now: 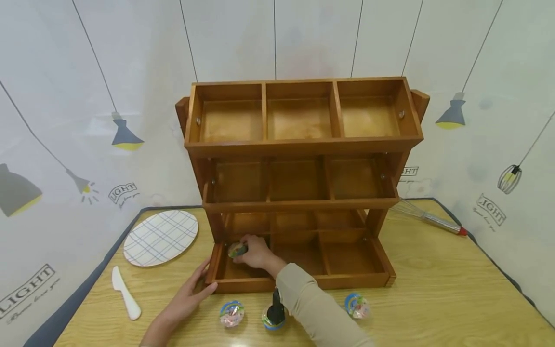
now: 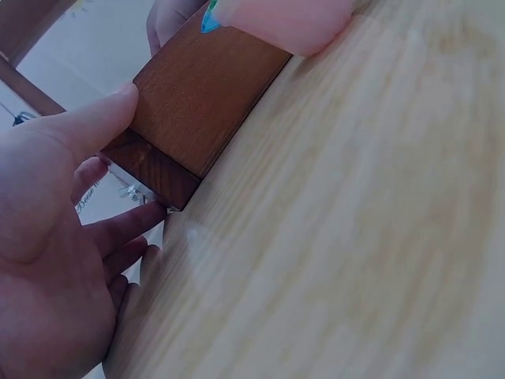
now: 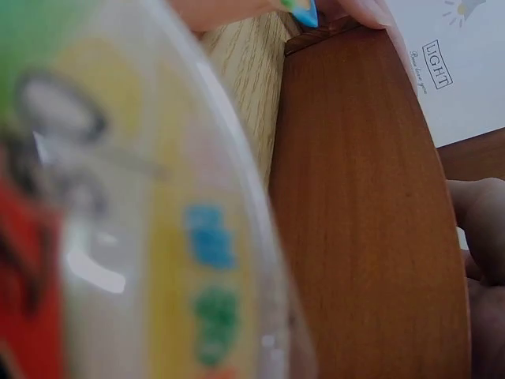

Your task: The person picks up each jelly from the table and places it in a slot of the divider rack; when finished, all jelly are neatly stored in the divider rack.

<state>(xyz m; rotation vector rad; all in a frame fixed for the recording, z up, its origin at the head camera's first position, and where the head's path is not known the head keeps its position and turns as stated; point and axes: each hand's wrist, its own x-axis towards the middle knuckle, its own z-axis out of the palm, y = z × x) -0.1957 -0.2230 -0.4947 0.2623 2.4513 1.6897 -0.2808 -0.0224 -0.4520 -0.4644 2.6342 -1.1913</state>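
A brown wooden three-tier shelf with divided compartments stands at the middle of the table. My right hand reaches into the bottom tier's left compartment, holding a small jelly cup with a colourful printed lid. My left hand rests against the bottom tier's front left corner, thumb on the front board and fingers fairly straight along the side. Nearer me on the table sit another jelly cup, a second one partly behind the black wrist camera, and a third to the right.
On the left lie a checked oval plate and a white plastic knife. A wire whisk with a red tip lies to the right of the shelf. Behind stands a pale wall covering printed with lamps.
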